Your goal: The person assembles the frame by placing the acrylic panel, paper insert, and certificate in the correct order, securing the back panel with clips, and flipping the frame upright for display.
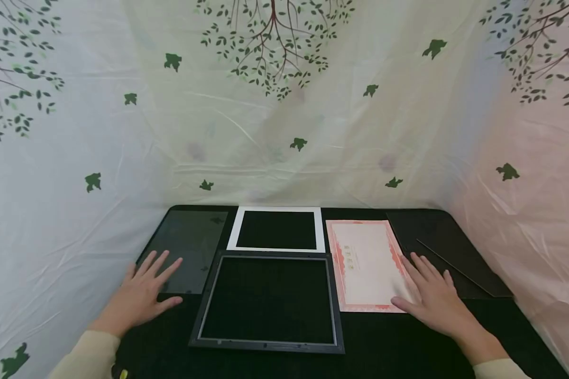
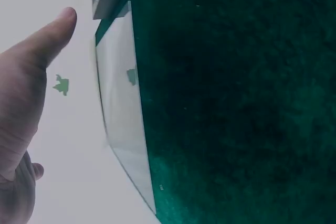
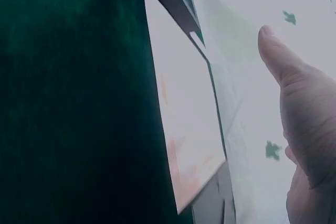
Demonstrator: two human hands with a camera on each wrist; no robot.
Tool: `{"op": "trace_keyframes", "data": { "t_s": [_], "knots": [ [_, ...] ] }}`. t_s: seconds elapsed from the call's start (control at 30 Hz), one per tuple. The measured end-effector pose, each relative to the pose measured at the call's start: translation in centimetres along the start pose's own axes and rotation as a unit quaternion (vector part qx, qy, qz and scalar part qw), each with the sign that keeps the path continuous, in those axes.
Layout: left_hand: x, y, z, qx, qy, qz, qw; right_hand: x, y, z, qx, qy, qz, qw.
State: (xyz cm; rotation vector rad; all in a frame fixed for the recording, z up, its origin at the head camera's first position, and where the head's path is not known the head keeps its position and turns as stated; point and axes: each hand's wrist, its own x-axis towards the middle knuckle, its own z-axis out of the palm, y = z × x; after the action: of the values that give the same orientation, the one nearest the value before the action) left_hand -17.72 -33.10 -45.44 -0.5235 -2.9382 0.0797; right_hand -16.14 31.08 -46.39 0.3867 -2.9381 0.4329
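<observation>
My left hand (image 1: 144, 297) hovers with fingers spread over the near-left part of a clear, glass-like sheet (image 1: 192, 252). The right hand (image 1: 433, 300) is likewise spread, overlapping the right edge of a pink-bordered certificate (image 1: 365, 268) in the head view. Neither hand holds anything. Between them lies a dark grey picture frame (image 1: 265, 346), its opening showing the black table surface. Behind it is a white mat (image 1: 319, 229) with a rectangular cut-out. At the right rests a black backing board (image 1: 455, 237) with a thin diagonal line across it.
The black tabletop (image 1: 384, 342) carries all these flat pieces close together. Pale cloth (image 1: 265, 168) with printed leaves and branches hangs behind and on both sides of the table.
</observation>
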Motion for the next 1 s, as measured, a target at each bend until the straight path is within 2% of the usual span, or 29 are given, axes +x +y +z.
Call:
{"op": "trace_keyframes", "data": {
  "t_s": [0.2, 0.4, 0.6, 0.8, 1.0],
  "knots": [
    [1.1, -0.5, 0.7, 0.01, -0.002, 0.024, 0.9997, 2.1, -2.9, 1.3, 0.012, -0.008, -0.048, 0.999],
    [2.5, -0.6, 1.3, 0.014, -0.012, 0.04, 0.999, 4.6, -7.2, 2.5, 0.013, -0.014, -0.115, 0.993],
    [3.4, -0.7, 2.6, 0.03, -0.017, 0.053, 0.998, 6.6, -11.7, 3.5, 0.039, -0.038, -0.174, 0.983],
    [4.3, -1.0, 4.0, 0.053, -0.059, 0.056, 0.9953, 8.5, -15.3, 4.6, 0.059, -0.086, -0.21, 0.972],
    [4.4, -1.2, 4.4, 0.053, -0.077, 0.061, 0.9937, 10.4, -18.6, 5.6, 0.06, -0.115, -0.255, 0.958]
  ]
}}
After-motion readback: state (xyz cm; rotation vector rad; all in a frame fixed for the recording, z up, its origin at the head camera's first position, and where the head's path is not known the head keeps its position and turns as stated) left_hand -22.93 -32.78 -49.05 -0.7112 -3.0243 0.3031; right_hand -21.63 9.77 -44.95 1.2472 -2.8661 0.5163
